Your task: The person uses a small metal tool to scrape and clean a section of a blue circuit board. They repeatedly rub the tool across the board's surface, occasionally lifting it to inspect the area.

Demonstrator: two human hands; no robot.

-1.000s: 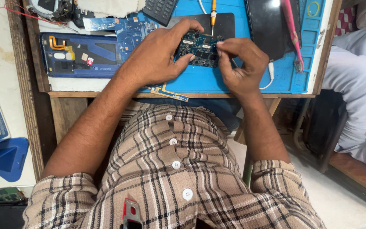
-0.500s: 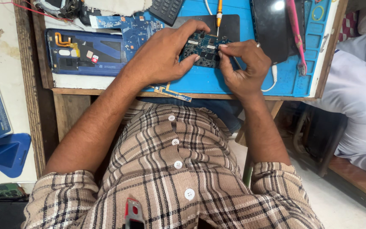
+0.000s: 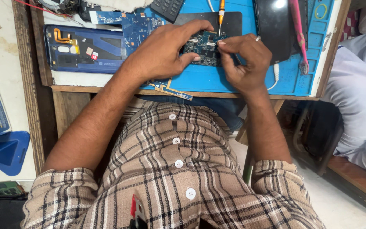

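Near the front edge of the blue work mat [image 3: 250, 82], toward its middle, a small dark circuit board [image 3: 202, 46] sits pinned between both hands. Compared with a second ago, the left hand [image 3: 166, 53] has barely shifted: its fingers arch over the board's far side and its thumb presses the near edge, clamping it flat. The right hand [image 3: 244, 61] has drawn its fingertips together into a tight pinch at the board's right edge; what they nip is too small to tell. An orange-handled screwdriver [image 3: 221, 10] lies on the black pad just behind the board, untouched by either hand. At the mat's left end rests an opened blue phone back [image 3: 83, 48]; a dark phone [image 3: 272, 25] and pink tool [image 3: 298, 32] lie toward the right edge. So the work has settled onto one spot on the board.
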